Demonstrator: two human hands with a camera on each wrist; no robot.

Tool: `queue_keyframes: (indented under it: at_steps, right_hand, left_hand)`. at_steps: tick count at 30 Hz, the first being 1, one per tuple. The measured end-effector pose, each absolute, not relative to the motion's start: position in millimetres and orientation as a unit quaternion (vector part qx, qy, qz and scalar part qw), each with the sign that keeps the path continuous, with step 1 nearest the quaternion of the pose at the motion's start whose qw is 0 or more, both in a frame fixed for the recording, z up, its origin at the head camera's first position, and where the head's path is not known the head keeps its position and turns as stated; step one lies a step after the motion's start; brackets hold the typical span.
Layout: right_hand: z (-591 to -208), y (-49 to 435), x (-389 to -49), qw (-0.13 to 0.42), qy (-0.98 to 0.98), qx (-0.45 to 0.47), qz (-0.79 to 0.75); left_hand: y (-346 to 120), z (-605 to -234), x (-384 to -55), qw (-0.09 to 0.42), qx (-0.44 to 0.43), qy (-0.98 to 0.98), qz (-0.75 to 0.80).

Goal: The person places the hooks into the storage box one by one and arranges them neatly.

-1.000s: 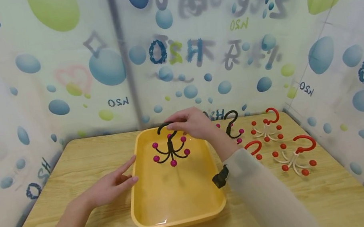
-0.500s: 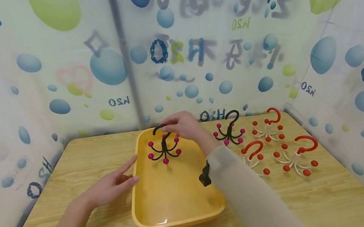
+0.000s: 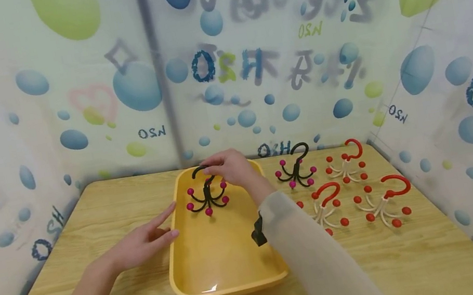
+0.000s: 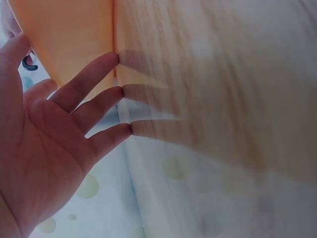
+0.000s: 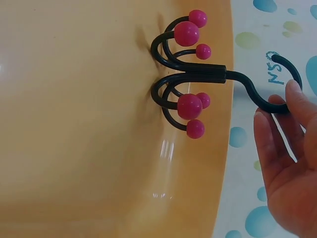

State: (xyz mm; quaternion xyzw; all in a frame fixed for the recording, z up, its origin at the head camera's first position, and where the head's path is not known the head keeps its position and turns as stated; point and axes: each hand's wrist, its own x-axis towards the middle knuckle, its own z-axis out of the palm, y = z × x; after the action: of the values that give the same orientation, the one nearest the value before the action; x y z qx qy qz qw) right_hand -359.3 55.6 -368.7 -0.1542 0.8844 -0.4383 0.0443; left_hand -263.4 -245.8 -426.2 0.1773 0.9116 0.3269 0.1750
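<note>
My right hand [image 3: 232, 168] pinches a black multi-arm hanging hook [image 3: 207, 193] by its curved top. The hook stands upright inside the yellow tray [image 3: 224, 265], toward its back left, with its arms spread low. Seen from the right wrist, glossy pink balls [image 5: 189, 106] tip the curved arms, and thumb and fingers meet at the bend of the hook. At the tray's left rim, my left hand [image 3: 137, 247] has its fingers extended, index and thumb against the rim. From the left wrist, the other fingertips [image 4: 110, 59] touch the wooden tabletop.
Right of the tray stands another black hook [image 3: 296, 171] with pink balls. Beside it are white hooks with red tops and red balls: one at the back [image 3: 346, 167], one in front [image 3: 383, 205], and one partly behind my right sleeve [image 3: 323, 212]. Patterned curtains [image 3: 231, 117] enclose the table.
The right hand has carried the black hook leftward and slightly lower in the tray. Its arm now uncovers the second black hook and one red-topped hook. The left hand has stayed in place.
</note>
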Motion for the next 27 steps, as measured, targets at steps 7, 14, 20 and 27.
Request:
queue_keyframes:
  at_steps: [7,14,20,27]
  right_hand:
    - [-372.3,58.1,-358.5,0.044,0.879,-0.136,-0.455]
    - [-376.8,59.3,-359.4,0.041,0.875,-0.146,-0.459]
    - [-377.7,60.3,-358.1,0.032,0.876,-0.157,-0.455]
    - [-375.9,64.0,-355.1,0.034,0.877,-0.151,-0.456]
  left_hand:
    - [-245.7,-425.7,-262.8,0.170,0.181,0.911,0.330]
    - [-245.9,-426.5,-262.8,0.172,0.179,0.913,0.323]
    - [-245.3,-426.0,-264.1,0.172,0.177,0.915,0.319]
    - [-244.8,-425.3,-262.4,0.176,0.171,0.917,0.316]
